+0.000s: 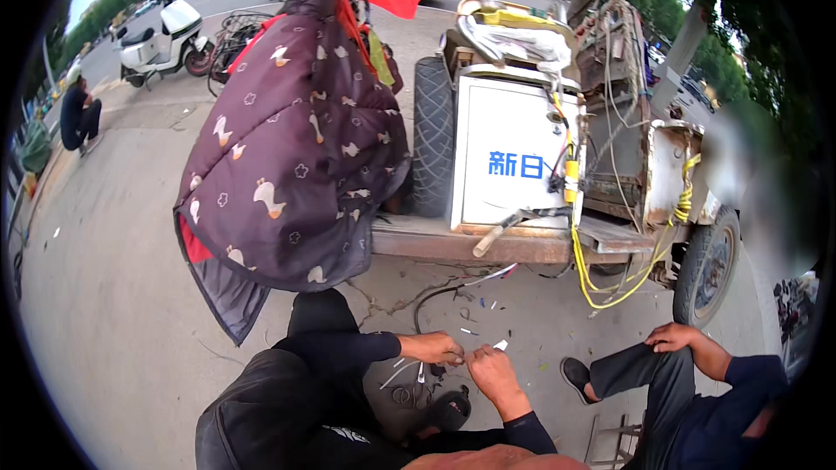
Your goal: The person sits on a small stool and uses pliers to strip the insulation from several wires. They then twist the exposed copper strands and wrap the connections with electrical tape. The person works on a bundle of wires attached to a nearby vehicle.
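My left hand reaches in from the left with its fingers pinched; what lies between them is too small to make out. Close beside it, my right hand is closed, and a small white-tipped piece sticks out past its fingers. The fingertips of both hands almost meet. Beneath them, thin wires lie in loops on the pavement. A black cable with bare coloured ends curves up from behind my left hand towards the cart.
Ahead stands a rusty three-wheeled cart with a white box and yellow cable. A quilted purple cover hangs at left. A seated person is close on my right. Scraps litter the ground. A white scooter is parked beyond.
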Available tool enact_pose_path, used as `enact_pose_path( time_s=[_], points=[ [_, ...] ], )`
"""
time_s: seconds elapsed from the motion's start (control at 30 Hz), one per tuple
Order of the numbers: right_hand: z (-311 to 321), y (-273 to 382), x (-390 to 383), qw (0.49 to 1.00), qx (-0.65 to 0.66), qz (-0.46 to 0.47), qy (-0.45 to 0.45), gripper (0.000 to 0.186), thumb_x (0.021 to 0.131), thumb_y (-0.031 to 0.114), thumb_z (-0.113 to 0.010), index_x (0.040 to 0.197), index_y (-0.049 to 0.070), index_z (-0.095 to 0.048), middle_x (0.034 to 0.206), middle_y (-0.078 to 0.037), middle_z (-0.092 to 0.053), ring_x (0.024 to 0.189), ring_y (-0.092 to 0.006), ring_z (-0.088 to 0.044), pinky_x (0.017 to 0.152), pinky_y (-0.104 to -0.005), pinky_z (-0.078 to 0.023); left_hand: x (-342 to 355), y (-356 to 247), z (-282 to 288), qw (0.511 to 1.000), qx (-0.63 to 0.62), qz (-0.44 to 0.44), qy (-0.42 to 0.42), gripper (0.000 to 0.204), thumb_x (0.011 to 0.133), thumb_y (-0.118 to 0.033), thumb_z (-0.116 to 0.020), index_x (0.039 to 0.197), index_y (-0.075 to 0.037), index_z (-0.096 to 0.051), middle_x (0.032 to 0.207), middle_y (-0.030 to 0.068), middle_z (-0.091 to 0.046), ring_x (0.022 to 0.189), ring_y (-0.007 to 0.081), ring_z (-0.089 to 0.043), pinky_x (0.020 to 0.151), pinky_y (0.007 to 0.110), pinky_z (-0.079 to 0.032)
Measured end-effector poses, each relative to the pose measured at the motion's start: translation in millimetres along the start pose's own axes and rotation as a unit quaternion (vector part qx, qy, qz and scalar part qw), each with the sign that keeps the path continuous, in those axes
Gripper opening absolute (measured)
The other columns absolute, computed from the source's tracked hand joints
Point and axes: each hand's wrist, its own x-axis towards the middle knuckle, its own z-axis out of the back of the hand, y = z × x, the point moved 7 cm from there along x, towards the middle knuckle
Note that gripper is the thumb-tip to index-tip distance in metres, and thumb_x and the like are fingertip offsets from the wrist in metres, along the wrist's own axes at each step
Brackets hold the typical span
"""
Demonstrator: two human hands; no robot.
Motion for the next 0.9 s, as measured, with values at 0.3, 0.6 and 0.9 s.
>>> enact_pose_path(
  time_s=[0.3, 0.6, 0.9],
  points=[
    [-11.2, 125.0, 47.6, 0.997, 0.071, 0.036, 0.007, 0.004, 0.081, 0.011, -0.063, 0.08, 0.008, -0.066, 0.077, -0.012, -0.069, 0.082, -0.0286, -0.07, 0.07, -0.0433, -0.057, -144.1, 4.7, 4.9, 0.968, 0.221, -0.034, -0.116, 0.02, 0.08, -0.016, -0.071, 0.083, 0.002, -0.064, 0.078, 0.0224, -0.065, 0.079, 0.0428, -0.066, 0.071, 0.051, -0.052],
    [-25.3, 222.7, 65.1, 0.995, 0.09, -0.036, 0.023, 0.006, 0.087, 0.012, -0.066, 0.085, 0.007, -0.067, 0.082, -0.017, -0.07, 0.084, -0.036, -0.069, 0.07, -0.0473, -0.054, -245.2, 12.2, -0.8, 0.953, 0.256, -0.025, -0.157, 0.02, 0.077, -0.011, -0.07, 0.088, 0.004, -0.061, 0.08, 0.0243, -0.066, 0.081, 0.0446, -0.068, 0.072, 0.052, -0.053],
    [8.1, 318.3, 63.0, 0.992, -0.12, 0.028, -0.025, 0.005, 0.083, 0.011, -0.06, 0.083, 0.01, -0.064, 0.078, -0.008, -0.066, 0.08, -0.0252, -0.066, 0.069, -0.0407, -0.054, -308.7, 0.8, -26.8, 0.982, 0.147, -0.062, -0.101, 0.023, 0.092, -0.019, -0.061, 0.093, 0.004, -0.06, 0.08, 0.0261, -0.067, 0.082, 0.0488, -0.065, 0.073, 0.055, -0.051]
  ],
)
